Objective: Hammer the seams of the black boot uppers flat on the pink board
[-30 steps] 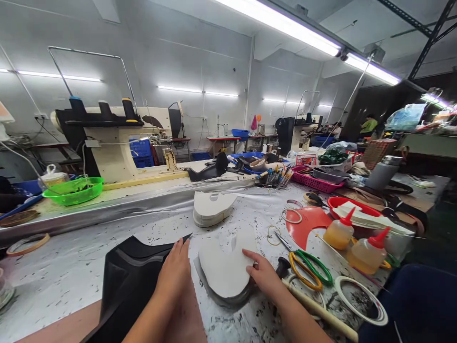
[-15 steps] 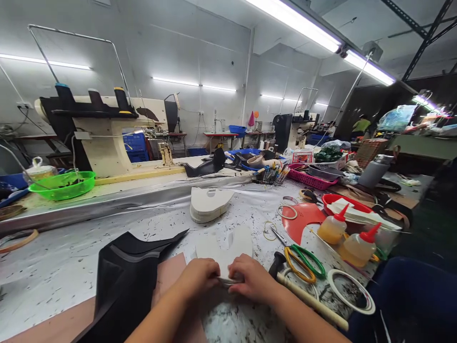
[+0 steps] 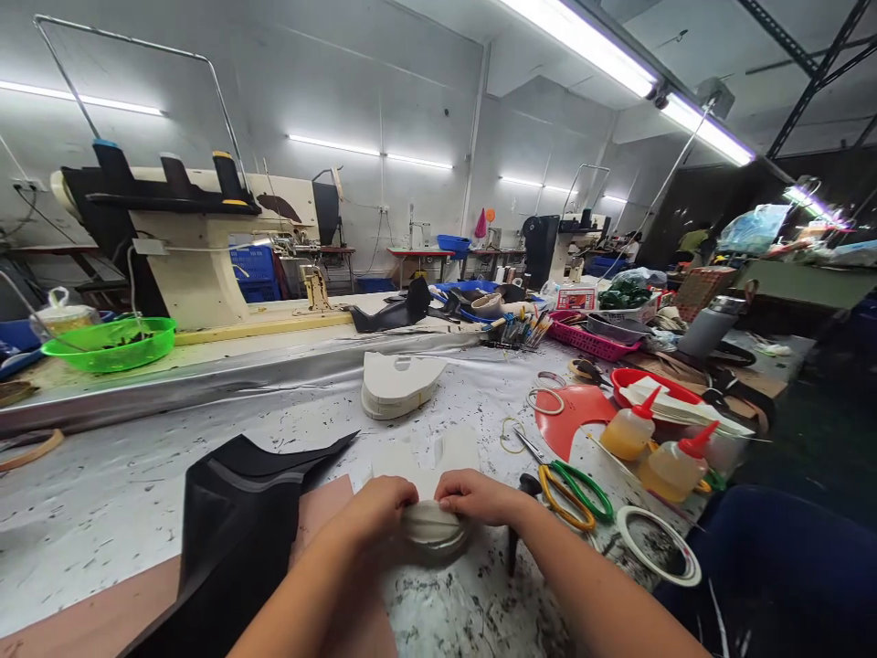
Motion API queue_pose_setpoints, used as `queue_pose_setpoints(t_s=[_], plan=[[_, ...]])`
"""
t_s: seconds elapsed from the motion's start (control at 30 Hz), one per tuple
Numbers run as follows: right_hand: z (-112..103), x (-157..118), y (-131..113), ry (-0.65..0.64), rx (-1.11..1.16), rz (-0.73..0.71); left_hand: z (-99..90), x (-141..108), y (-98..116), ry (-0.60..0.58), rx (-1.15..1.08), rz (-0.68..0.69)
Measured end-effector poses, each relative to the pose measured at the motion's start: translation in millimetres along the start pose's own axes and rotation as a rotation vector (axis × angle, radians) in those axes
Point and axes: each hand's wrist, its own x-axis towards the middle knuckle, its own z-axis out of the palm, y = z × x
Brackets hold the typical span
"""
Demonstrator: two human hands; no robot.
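Observation:
Both hands grip a stack of white U-shaped cut pieces (image 3: 458, 454) on the worktable, close in front of me. My left hand (image 3: 384, 504) pinches its left side, while my right hand (image 3: 476, 495) has its fingers closed on the right side. Below the fingers the rounded near end of the stack shows, bulging and slightly blurred. A second stack of white cut pieces (image 3: 399, 379) lies just beyond. To the left, black upper pieces (image 3: 237, 512) rest partly over a pinkish-brown sheet (image 3: 325, 512). A black-headed hammer (image 3: 529, 484) is half hidden by my right forearm.
Scissors with green and yellow handles (image 3: 574, 489), a tape roll (image 3: 659, 546), two glue bottles (image 3: 628, 429) and a red sheet (image 3: 565, 416) lie to the right. A sewing machine (image 3: 188, 260) and a green bowl (image 3: 113, 345) stand at the back left. Brushes (image 3: 524, 329) stand behind.
My hands have shifted slightly forward on the white stack, and its rounded near end now shows below my fingers. My right forearm now covers the hammer's pale handle. The view has moved slightly.

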Motion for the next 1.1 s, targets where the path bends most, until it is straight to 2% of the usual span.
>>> queue_pose_setpoints(t_s=[0.13, 0.3, 0.5, 0.73, 0.9, 1.0, 1.1], plan=[[3.2, -7.5, -11.3, -0.045, -0.070, -0.031, 3.5, -4.0, -6.6, -0.004, -0.052, 0.049], [14.6, -10.8, -16.8, 0.055, -0.333, -0.075, 5.7, -5.9, -11.5, -0.030, -0.105, 0.151], [2.2, 2.7, -13.9, -0.090, -0.207, -0.063, 2.6, -2.1, -14.1, -0.074, -0.163, 0.217], [5.7, 9.5, -15.6, -0.083, -0.319, 0.001, 6.1, -0.9, -18.1, -0.067, -0.186, 0.231], [5.1, 11.4, -15.1, -0.098, -0.286, -0.001, 11.0, -1.5, -19.8, -0.008, -0.174, 0.164], [2.3, 13.4, -16.5, -0.126, -0.228, 0.009, 9.5, -6.7, -15.6, 0.088, -0.136, 0.096], [-0.7, 14.0, -18.5, -0.135, -0.154, 0.061, 5.2, -16.9, -4.1, 0.203, -0.061, 0.090]])
